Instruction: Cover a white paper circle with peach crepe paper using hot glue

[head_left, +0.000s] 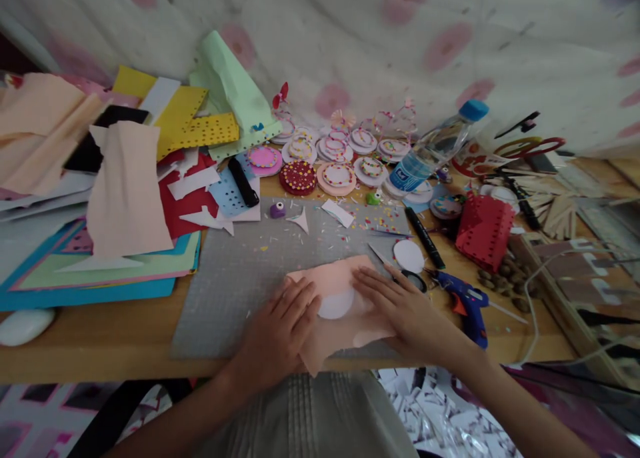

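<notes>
A pale pink sheet of paper (345, 281) lies on the grey cutting mat (235, 271) at the table's near edge. A white paper disc (336, 306) rests on the pink sheet between my hands. My left hand (280, 331) lies flat on the sheet's left part, fingers stretched toward the disc. Over the sheet's right part, my right hand (405, 308) also presses flat, with its fingertips just right of the disc. Neither hand grips anything.
Stacked coloured papers (100, 245) cover the left. Decorated paper discs (335, 155) line the back by a water bottle (433, 148). To the right lie a black marker (424, 237), white oval (409, 255), blue glue gun (465, 305), red punched card (483, 231) and scissors (525, 145).
</notes>
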The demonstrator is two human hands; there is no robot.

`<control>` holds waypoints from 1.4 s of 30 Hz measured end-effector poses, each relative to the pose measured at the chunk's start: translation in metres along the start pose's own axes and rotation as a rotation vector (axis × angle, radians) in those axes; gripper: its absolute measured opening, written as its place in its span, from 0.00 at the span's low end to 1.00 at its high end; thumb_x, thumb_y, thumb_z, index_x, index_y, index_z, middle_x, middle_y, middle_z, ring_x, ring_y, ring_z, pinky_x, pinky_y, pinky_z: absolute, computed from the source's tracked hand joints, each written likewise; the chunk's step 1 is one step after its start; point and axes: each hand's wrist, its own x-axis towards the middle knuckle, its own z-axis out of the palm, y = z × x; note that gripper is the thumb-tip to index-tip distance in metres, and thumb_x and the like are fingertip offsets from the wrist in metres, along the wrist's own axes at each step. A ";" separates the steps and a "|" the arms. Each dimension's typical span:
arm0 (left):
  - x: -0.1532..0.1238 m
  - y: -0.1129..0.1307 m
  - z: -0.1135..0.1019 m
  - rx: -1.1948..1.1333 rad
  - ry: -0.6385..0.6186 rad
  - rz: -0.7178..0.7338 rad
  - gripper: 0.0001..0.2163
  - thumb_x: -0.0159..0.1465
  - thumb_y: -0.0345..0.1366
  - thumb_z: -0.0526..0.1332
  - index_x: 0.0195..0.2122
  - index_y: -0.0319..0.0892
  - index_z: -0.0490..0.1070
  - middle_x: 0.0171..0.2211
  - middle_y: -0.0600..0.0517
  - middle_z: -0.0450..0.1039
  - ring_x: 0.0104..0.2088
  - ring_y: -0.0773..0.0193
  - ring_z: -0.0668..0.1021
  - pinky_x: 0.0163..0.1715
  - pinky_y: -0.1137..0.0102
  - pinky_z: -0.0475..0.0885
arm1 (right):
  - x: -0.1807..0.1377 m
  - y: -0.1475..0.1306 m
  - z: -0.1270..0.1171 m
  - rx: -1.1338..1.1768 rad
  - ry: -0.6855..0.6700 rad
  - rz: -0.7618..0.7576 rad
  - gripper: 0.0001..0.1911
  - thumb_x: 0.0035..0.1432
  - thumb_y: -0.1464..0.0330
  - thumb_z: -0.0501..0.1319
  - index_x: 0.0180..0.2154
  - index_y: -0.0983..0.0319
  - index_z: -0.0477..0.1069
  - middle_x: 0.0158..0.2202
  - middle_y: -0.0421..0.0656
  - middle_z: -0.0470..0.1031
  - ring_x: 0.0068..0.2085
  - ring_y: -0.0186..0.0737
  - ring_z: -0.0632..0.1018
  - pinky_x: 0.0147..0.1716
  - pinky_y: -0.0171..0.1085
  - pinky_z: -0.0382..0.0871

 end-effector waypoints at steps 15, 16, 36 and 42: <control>-0.006 -0.016 -0.012 -0.153 0.021 -0.116 0.07 0.66 0.31 0.55 0.39 0.40 0.73 0.50 0.42 0.75 0.56 0.52 0.73 0.60 0.51 0.66 | -0.009 -0.018 0.029 0.156 0.231 0.050 0.15 0.60 0.70 0.58 0.49 0.62 0.67 0.61 0.57 0.68 0.63 0.51 0.66 0.57 0.57 0.64; -0.004 -0.017 -0.013 -0.151 0.033 -0.101 0.07 0.66 0.32 0.56 0.39 0.40 0.73 0.48 0.43 0.76 0.54 0.53 0.74 0.59 0.51 0.67 | -0.008 -0.019 0.030 0.167 0.242 0.061 0.14 0.60 0.69 0.58 0.48 0.61 0.67 0.60 0.56 0.68 0.63 0.52 0.66 0.57 0.58 0.64; -0.026 -0.079 -0.049 -0.218 0.269 -0.574 0.10 0.66 0.32 0.54 0.37 0.47 0.76 0.44 0.50 0.73 0.45 0.58 0.76 0.46 0.61 0.73 | 0.124 0.023 -0.017 0.777 0.092 0.234 0.13 0.57 0.68 0.60 0.45 0.61 0.70 0.44 0.46 0.77 0.37 0.38 0.78 0.37 0.38 0.74; -0.013 -0.046 -0.053 -0.494 -0.019 -1.093 0.22 0.64 0.55 0.55 0.46 0.42 0.69 0.34 0.49 0.76 0.32 0.57 0.80 0.30 0.64 0.75 | 0.171 0.023 -0.009 0.729 -0.128 0.077 0.15 0.48 0.73 0.64 0.42 0.64 0.74 0.27 0.35 0.73 0.27 0.31 0.73 0.28 0.30 0.66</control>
